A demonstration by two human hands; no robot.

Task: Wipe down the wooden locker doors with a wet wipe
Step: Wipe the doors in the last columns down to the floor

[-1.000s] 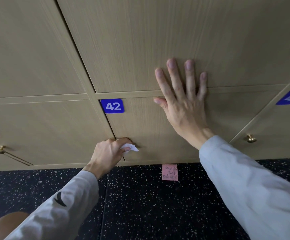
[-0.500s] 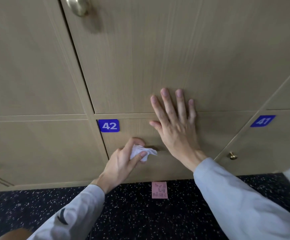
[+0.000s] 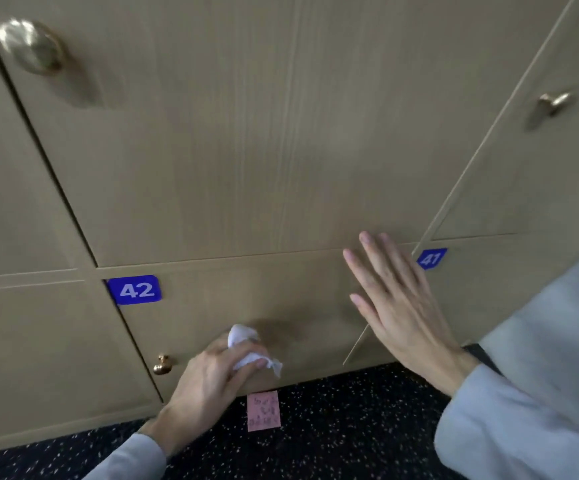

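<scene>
Wooden locker doors (image 3: 246,161) above speckled dark floor (image 3: 333,427). Left hand (image 3: 212,375) grips crumpled wet wipe (image 3: 246,348) against door 42; right hand (image 3: 399,303), fingers straight, beside it.

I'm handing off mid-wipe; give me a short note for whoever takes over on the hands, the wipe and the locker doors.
Left hand: grips the crumpled wet wipe, pressing it on the lower part of door 42, right of its small brass knob.
Right hand: open, fingers straight, at door 42's right edge near the 41 label; contact with the wood is unclear.
Done: cannot tell which areas are already wiped.
Left: finish door 42, then the neighbouring doors.
</scene>
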